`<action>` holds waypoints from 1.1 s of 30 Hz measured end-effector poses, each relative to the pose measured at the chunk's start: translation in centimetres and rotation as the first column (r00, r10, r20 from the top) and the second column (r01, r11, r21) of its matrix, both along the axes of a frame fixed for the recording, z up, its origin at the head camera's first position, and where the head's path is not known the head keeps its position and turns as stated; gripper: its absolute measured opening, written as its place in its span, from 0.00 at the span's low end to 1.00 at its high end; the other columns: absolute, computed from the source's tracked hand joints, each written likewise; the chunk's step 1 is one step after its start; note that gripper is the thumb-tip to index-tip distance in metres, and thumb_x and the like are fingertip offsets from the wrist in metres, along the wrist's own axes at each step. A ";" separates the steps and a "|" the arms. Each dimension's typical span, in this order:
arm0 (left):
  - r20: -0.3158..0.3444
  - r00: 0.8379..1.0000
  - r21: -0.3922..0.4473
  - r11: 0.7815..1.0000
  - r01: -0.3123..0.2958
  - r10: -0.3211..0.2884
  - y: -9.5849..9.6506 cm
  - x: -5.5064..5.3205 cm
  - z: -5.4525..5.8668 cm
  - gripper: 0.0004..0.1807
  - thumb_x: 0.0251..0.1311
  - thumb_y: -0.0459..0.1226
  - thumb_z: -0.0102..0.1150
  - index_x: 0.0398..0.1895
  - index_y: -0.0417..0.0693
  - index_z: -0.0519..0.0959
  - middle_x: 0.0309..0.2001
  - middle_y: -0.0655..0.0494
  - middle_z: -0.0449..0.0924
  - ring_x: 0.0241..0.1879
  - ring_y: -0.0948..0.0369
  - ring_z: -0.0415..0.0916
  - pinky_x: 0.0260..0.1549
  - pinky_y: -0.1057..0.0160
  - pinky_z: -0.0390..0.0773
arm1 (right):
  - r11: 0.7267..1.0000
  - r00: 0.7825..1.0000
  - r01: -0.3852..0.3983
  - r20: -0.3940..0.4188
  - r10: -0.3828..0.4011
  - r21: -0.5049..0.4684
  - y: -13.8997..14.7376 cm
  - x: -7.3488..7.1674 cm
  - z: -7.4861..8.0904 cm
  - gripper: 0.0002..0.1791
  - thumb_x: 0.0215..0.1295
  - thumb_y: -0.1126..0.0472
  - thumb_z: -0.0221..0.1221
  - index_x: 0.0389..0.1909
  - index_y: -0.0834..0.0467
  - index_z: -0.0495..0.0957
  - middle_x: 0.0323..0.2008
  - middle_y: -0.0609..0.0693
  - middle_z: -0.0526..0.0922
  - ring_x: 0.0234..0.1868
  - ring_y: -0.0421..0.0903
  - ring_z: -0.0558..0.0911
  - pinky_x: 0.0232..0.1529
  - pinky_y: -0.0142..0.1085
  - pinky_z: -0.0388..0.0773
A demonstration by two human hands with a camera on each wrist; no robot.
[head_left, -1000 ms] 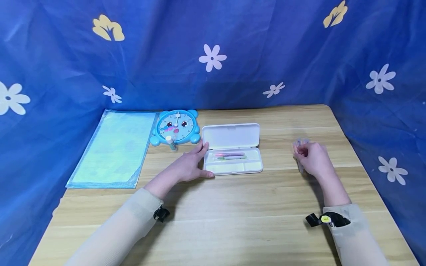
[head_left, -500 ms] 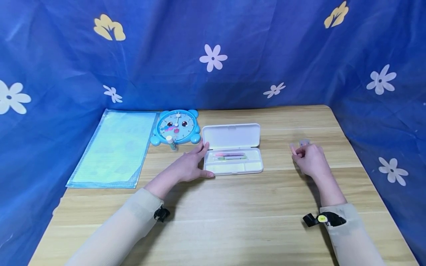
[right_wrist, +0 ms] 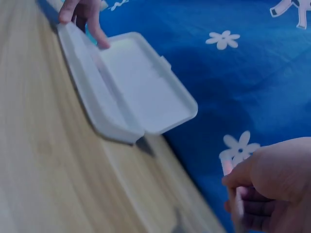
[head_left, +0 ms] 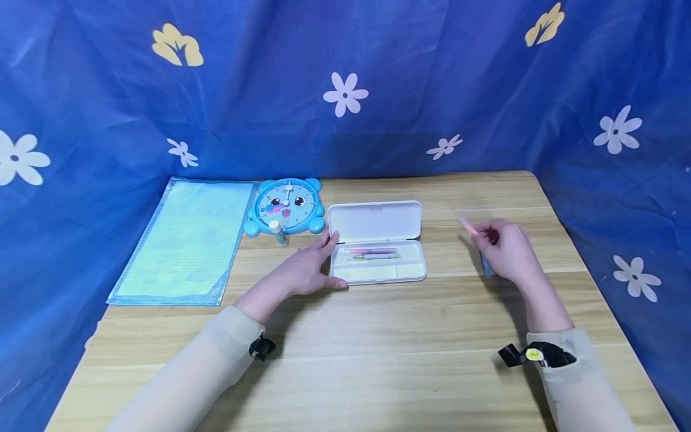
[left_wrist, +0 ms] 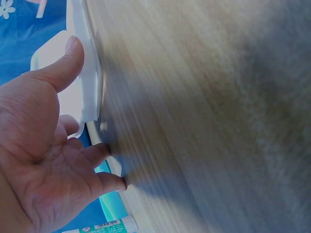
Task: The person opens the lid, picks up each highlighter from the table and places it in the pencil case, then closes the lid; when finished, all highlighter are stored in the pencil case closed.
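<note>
A white pencil case (head_left: 378, 273) lies with its lid raised in the middle of the table. Two slim pens (head_left: 372, 254) rest in its long compartment. At the case's left end is my left hand (head_left: 308, 270), thumb on the front rim and forefinger by the hinge, fingers fairly straight. To the right of the case, my right hand (head_left: 504, 249) pinches a slim pen with a pink end (head_left: 468, 226), tilted up to the left. Below that hand shows a blue stick-like piece (head_left: 486, 265); I cannot tell whether it is held. The right wrist view shows the pinched pen (right_wrist: 227, 165) blurred.
A blue cartoon-face toy clock (head_left: 286, 207) stands behind the left hand, with a small glue stick (head_left: 278, 231) before it. Further left lies a light blue mesh folder (head_left: 180, 243). A blue flowered cloth (head_left: 388, 132) rises behind the table (head_left: 388, 348).
My right hand has raised the pink-ended pen, its tip now further up and left. The blue piece has come into sight under that hand. My left hand and the case have stayed put.
</note>
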State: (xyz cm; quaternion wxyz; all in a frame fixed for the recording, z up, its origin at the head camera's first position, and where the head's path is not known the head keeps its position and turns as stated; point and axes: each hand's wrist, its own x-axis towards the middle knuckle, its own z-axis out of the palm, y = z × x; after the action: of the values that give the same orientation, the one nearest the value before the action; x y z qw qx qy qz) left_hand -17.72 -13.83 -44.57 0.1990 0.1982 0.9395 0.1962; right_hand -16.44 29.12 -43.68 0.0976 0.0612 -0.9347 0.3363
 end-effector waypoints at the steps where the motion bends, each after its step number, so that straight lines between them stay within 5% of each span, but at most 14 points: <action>1: 0.000 1.000 0.002 1.000 0.001 -0.001 0.0 0.0 0.0 0.66 0.58 0.62 0.74 0.87 0.50 0.41 0.86 0.50 0.27 0.83 0.45 0.40 0.75 0.31 0.51 | 1.000 1.000 -0.008 -0.019 0.008 0.000 -0.2 -0.1 0.3 0.08 0.73 0.65 0.65 0.44 0.67 0.86 0.33 0.58 0.84 0.31 0.51 0.79 0.33 0.40 0.75; 10: 0.002 1.000 -0.001 1.000 0.001 -0.001 -0.1 0.0 0.0 0.66 0.58 0.63 0.73 0.87 0.50 0.41 0.86 0.50 0.27 0.83 0.44 0.42 0.74 0.31 0.51 | 0.996 0.990 -0.087 -0.111 0.089 0.018 -2.5 -0.7 2.7 0.09 0.77 0.64 0.63 0.47 0.65 0.85 0.37 0.55 0.82 0.35 0.50 0.78 0.35 0.38 0.72; 18: 0.005 1.000 0.006 1.000 0.007 -0.007 -0.1 0.0 0.0 0.66 0.58 0.63 0.73 0.87 0.50 0.41 0.86 0.49 0.28 0.83 0.44 0.42 0.74 0.30 0.50 | 0.970 0.955 -0.241 -0.175 0.237 -0.003 -5.6 -1.5 4.1 0.06 0.76 0.65 0.63 0.45 0.65 0.86 0.36 0.53 0.83 0.35 0.47 0.77 0.36 0.36 0.73; 26: 0.011 1.000 0.003 1.000 0.005 -0.005 -0.2 -0.2 0.0 0.66 0.59 0.63 0.73 0.87 0.52 0.40 0.86 0.50 0.27 0.82 0.44 0.44 0.75 0.32 0.52 | 0.930 0.920 -0.367 -0.141 0.366 0.018 -9.5 -2.4 4.5 0.05 0.75 0.67 0.64 0.46 0.64 0.86 0.39 0.52 0.82 0.37 0.48 0.77 0.38 0.42 0.75; 33: 0.014 1.000 0.003 1.000 0.000 0.000 -0.1 -0.1 0.0 0.66 0.58 0.63 0.73 0.87 0.52 0.40 0.86 0.51 0.27 0.83 0.45 0.42 0.75 0.31 0.51 | 0.889 0.886 -0.451 -0.084 0.457 0.082 -12.6 -3.1 3.3 0.05 0.76 0.66 0.64 0.46 0.63 0.85 0.41 0.52 0.83 0.40 0.49 0.79 0.42 0.44 0.79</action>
State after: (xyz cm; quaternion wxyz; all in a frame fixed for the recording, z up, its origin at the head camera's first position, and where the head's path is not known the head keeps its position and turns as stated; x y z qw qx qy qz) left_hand -17.79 -13.96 -44.53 0.2051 0.1971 0.9378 0.1989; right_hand -19.51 16.50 -40.38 0.0613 0.2977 -0.8980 0.3182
